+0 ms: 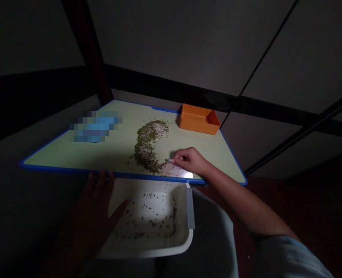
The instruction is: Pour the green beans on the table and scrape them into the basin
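Observation:
A curved heap of small green-brown beans or seeds (146,141) lies across the middle of the pale tabletop (118,154). My right hand (189,160) is closed in a pinch over the table's near edge, right of the heap's lower end. What its fingers hold, if anything, is hidden. Below it is a flat, shiny, pink-speckled patch (173,170). At the left side of a white basin (147,253), my left hand (100,210) grips with the thumb over the inside and fingers along the rim. Scattered dark bits (153,222) lie inside this basin, just below the table edge.
An orange rectangular box (198,121) stands at the table's far right corner. A blurred-out blue object (97,127) lies at the left. Blue trim (72,168) edges the table. Panelled walls rise behind, and the light is dim.

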Tool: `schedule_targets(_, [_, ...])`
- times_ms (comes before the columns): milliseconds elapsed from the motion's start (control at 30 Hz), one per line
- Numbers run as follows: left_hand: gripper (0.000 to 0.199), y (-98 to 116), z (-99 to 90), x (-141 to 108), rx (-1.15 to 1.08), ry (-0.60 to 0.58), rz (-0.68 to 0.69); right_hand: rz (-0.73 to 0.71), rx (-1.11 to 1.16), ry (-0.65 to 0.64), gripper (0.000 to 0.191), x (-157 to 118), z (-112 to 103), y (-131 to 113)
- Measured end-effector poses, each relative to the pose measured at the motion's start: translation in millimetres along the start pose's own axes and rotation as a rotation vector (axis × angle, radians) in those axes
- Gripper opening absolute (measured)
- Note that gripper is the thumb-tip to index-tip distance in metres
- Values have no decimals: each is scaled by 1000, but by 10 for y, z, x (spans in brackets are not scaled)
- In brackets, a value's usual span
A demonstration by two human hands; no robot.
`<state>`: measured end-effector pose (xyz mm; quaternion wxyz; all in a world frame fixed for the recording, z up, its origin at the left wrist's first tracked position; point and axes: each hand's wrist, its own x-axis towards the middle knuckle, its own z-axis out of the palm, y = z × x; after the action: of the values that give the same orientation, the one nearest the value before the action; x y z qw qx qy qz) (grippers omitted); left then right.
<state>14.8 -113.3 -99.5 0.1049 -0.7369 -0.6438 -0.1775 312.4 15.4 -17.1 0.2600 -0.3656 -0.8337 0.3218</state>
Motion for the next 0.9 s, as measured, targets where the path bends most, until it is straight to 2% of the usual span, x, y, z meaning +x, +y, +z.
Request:
schedule_targets(400, [87, -4, 20, -30, 10, 36, 28, 41, 118, 10, 34, -41, -13, 28])
schedule_targets(467, [86, -3, 27, -31, 19, 26, 22, 59, 137, 103, 33, -57, -62, 32])
schedule_targets(600, [84, 2, 39, -21, 28, 2, 1, 119, 188, 391, 35, -89, -228, 95])
schedule_targets(667, [85, -4, 44, -15, 23, 6, 26, 166, 209, 448, 37, -105, -314, 149])
schedule_targets(767, [86, -21, 51, -10, 23, 26, 32, 187, 201, 419, 39, -133, -397, 201])
schedule_targets(900, [85, -36, 62, -18, 24, 41, 42, 156, 171, 177, 38, -166, -385, 158])
